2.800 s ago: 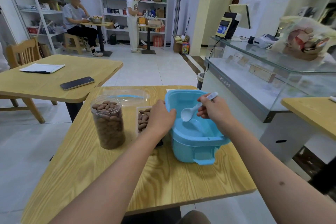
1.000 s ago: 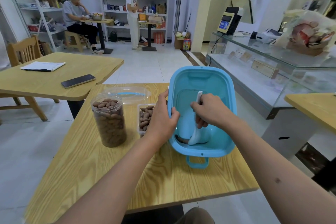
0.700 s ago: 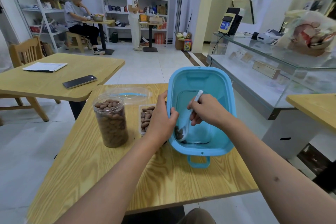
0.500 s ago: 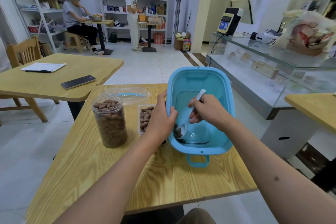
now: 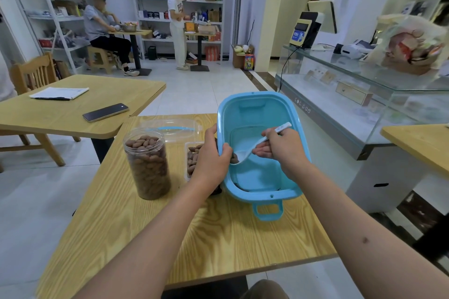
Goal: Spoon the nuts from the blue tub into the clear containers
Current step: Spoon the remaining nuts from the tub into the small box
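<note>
Few nuts left: only a small dark cluster sits at the tub's left wall by the spoon bowl, so you are likely on the last scoops.
Tall jar: it stands at the left of the counter, heaped to its open mouth; one more spoonful there would probably roll off onto the counter.
Square container: just left of your left hand, part full and half hidden behind it; this looks like the safer target, yet your wrist blocks your view of its rim, so nuts could miss it.
Left hand: your fingers curl over the left rim of the blue tub, holding it tipped toward you. If that hold slips, the tub could drop flat and jolt the spoon.
White spoon: its bowl is low against the left wall, beside the nuts. Lifting it fast over the rim could spill them between tub and container.
Right hand: your fingers pinch the spoon handle near its upper end; so far from the bowl, the grip gives less control, and a wobble may tip the load.
</note>
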